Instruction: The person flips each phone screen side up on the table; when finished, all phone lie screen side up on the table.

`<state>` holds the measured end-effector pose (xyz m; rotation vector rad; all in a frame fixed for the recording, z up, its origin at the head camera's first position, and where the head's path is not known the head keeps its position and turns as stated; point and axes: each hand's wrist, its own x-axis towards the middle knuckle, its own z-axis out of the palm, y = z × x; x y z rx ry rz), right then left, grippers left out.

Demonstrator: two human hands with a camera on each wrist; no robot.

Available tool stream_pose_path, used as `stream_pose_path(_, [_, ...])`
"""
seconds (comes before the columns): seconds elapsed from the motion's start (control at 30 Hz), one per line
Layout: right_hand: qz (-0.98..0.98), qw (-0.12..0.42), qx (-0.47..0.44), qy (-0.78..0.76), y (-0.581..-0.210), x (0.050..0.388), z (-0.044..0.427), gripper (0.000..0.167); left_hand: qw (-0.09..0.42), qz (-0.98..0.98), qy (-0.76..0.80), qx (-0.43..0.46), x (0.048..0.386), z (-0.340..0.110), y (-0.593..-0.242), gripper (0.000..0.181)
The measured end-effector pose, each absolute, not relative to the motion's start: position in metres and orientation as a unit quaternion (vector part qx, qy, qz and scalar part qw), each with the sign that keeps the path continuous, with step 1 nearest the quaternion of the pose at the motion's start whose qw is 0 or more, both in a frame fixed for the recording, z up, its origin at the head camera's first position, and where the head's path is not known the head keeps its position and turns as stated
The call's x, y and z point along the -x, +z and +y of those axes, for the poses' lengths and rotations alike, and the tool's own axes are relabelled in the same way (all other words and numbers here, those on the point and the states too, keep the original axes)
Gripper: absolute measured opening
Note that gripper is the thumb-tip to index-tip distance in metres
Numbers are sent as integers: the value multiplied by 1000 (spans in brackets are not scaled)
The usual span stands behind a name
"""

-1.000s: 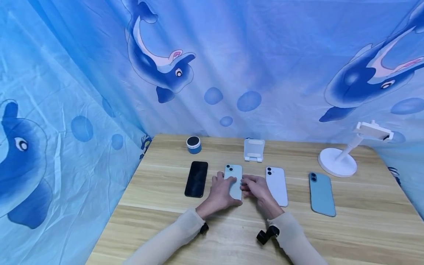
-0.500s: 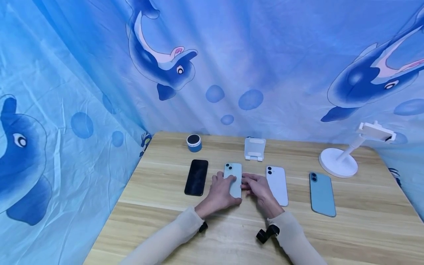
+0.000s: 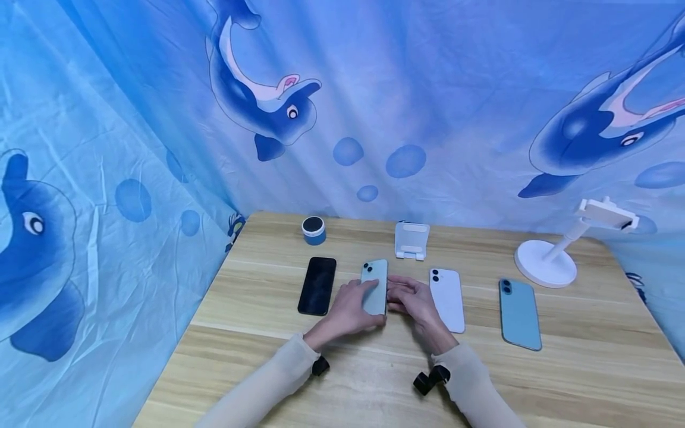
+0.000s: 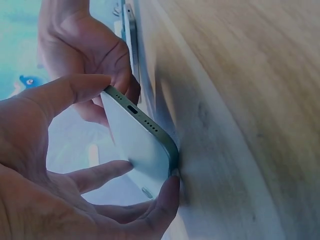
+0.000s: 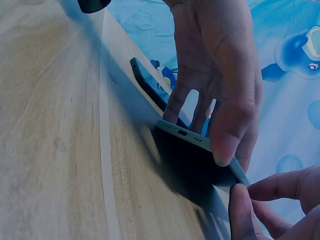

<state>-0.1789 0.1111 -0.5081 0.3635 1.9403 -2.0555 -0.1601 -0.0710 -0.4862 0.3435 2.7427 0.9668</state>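
A pale green smartphone (image 3: 379,297) stands tilted over the wooden table, camera side up, its right edge raised. My left hand (image 3: 350,306) grips it across the back, thumb at the lower right corner and other fingers at the opposite edge. In the left wrist view, the charging port end of this phone (image 4: 140,120) faces the camera. My right hand (image 3: 414,300) pinches the raised side edge between thumb and fingers, as the right wrist view shows with the phone's dark screen (image 5: 192,160) underneath. Left of my hands lies a black-screened phone (image 3: 317,286); a pale lavender phone (image 3: 447,297) lies right.
Farther right are a teal phone (image 3: 521,315) and a white round-based phone stand (image 3: 546,263). Behind my hands stand a small folding holder (image 3: 411,241) and a blue round speaker (image 3: 314,232). A dolphin-printed curtain (image 3: 455,107) borders the table (image 3: 385,380).
The pale green phone has gone from flat to tilted, its right edge rising, and has shifted slightly left. My left hand moved left with it; my right hand stayed at its edge.
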Motion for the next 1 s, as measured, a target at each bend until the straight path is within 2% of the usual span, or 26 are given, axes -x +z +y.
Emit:
stream_pose_path(0.2, [669,153,-105,-720,-509,177,109,46,120,917,361,-120,160,-80,-484,83])
stream_pose_path(0.63, [680,178,-70,-708,-514,176,104,49,203,836,495,-122,158,-96,-477,84])
stream_pose_path(1.0, [681,189,-51,-706,-516,174,101,50,236,788,557,-117,160,-103,-475,80])
